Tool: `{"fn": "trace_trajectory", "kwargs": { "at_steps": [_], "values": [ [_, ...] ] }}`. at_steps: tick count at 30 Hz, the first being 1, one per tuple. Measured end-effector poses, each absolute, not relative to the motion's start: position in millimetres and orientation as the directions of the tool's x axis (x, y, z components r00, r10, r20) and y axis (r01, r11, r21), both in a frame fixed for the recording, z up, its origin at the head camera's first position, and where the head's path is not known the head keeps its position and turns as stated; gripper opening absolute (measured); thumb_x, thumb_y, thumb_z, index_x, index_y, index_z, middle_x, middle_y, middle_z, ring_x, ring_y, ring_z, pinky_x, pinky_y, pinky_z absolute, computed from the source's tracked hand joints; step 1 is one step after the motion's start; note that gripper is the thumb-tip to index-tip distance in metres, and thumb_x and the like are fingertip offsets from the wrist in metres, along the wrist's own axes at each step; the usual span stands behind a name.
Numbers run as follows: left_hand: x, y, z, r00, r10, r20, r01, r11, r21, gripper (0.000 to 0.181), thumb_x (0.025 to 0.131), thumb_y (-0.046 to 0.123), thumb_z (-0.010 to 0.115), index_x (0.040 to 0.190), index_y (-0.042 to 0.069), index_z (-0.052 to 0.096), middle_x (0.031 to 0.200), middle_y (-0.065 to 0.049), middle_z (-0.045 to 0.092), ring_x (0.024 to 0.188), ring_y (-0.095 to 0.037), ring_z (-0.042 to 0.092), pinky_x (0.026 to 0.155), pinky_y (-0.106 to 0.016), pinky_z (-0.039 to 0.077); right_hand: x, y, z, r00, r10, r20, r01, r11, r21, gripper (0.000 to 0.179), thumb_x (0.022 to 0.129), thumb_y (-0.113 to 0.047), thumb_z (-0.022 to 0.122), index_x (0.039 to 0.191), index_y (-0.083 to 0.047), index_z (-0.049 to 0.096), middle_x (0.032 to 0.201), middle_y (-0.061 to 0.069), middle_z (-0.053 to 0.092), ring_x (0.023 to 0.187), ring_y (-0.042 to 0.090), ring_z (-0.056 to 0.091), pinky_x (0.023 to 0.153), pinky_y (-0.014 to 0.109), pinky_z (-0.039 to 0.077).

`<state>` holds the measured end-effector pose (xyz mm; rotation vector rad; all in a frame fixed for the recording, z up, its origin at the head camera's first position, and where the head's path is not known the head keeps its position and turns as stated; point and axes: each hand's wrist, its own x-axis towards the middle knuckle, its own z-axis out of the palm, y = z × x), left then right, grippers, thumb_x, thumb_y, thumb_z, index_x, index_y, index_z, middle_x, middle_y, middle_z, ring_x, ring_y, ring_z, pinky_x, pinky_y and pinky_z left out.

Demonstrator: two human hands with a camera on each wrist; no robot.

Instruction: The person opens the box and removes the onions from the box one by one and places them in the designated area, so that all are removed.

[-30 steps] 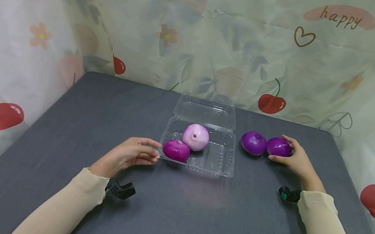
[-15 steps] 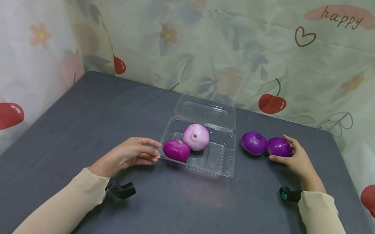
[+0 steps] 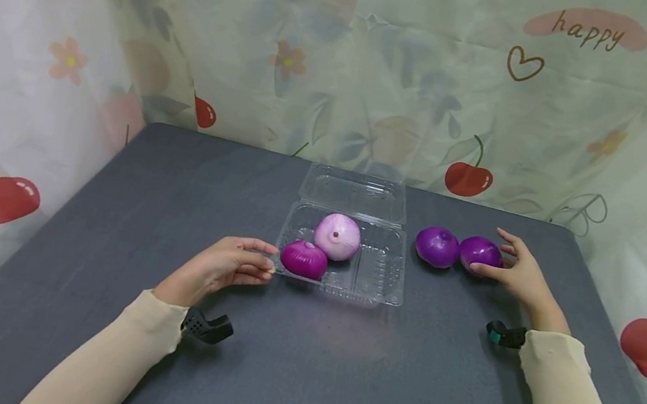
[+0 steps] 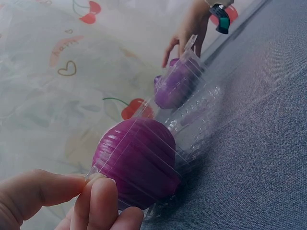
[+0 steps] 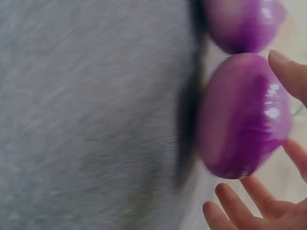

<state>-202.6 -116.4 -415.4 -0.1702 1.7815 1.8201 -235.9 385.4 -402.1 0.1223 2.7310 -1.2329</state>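
Observation:
My left hand (image 3: 231,264) pinches the front left corner of a clear plastic clamshell box (image 3: 378,262) between thumb and fingers. Inside the box lie a pale purple onion (image 3: 337,236) and, nearest that hand, a magenta onion (image 4: 139,160). To the right of the box, two dark purple onions stand side by side: a left one (image 3: 437,246) and a right one (image 3: 479,252). My right hand (image 3: 522,273) is at the right one, its fingers spread loosely around it. In the right wrist view, thumb and fingers lie beside the glossy onion (image 5: 244,117) without a firm grip.
The box's lid (image 3: 355,193) is folded back flat behind its base. Everything stands on a dark grey table (image 3: 304,386). A printed curtain (image 3: 361,64) hangs behind the table and along both sides.
My right hand has loosened from the right dark purple onion: its fingers have spread and it has drawn slightly right. My left hand and the box stay as they were.

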Motion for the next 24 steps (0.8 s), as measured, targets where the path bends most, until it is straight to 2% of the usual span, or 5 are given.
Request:
{"fn": "trace_trajectory", "kwargs": {
  "at_steps": [6,11,15,19,24],
  "values": [
    [-204,-116,-415,-0.822,0.315,-0.475,-0.484,0.054,0.873,0.039,0.092,0.007,0.065,0.129,-0.001,0.055,0.081,-0.003,0.071,0.072,-0.012,0.069,0.078,-0.032,0.059,-230,376,-381,-0.997,0.018,-0.072,0.068,0.611,-0.788,0.097,0.084,-0.041,0.074,0.156,-0.021,0.012,0.157,0.026,0.017,0.142,0.049,0.020,0.109,0.067,0.026],
    [-203,-116,-415,-0.825,0.293,-0.483,-0.487,0.065,0.871,0.038,0.090,0.007,0.067,0.126,0.001,0.058,0.084,-0.005,0.071,0.073,-0.014,0.069,0.079,-0.033,0.059,-224,356,-360,-1.000,0.000,-0.001,0.000,0.556,-0.831,0.084,0.088,-0.039,0.070,0.155,-0.029,0.019,0.157,0.018,0.023,0.144,0.039,0.025,0.110,0.061,0.030],
    [-203,-115,-416,-0.825,0.286,-0.487,-0.491,0.063,0.869,0.037,0.090,0.007,0.067,0.126,0.002,0.058,0.085,-0.006,0.071,0.074,-0.014,0.069,0.080,-0.035,0.059,-215,333,-346,-0.995,-0.035,0.097,-0.101,0.502,-0.859,0.070,0.093,-0.031,0.064,0.152,-0.025,0.027,0.152,0.013,0.032,0.141,0.032,0.034,0.108,0.033,0.043],
    [-203,-116,-417,-0.828,0.290,-0.480,-0.485,0.059,0.872,0.037,0.091,0.006,0.066,0.126,0.001,0.058,0.087,-0.006,0.072,0.075,-0.014,0.070,0.080,-0.035,0.059,-209,310,-338,-0.971,-0.084,0.225,-0.239,0.412,-0.879,0.056,0.097,-0.020,0.060,0.147,-0.020,0.037,0.144,0.008,0.043,0.135,0.026,0.043,0.090,0.009,0.046],
    [-202,-116,-417,-0.831,0.297,-0.470,-0.476,0.057,0.878,0.037,0.091,0.006,0.066,0.127,0.001,0.058,0.088,-0.007,0.072,0.075,-0.014,0.070,0.081,-0.035,0.059,-203,282,-336,-0.926,-0.144,0.349,-0.376,0.276,-0.885,0.049,0.096,-0.008,0.060,0.142,-0.015,0.045,0.134,-0.002,0.052,0.126,0.016,0.051,0.091,0.012,0.048]
  ]
}}
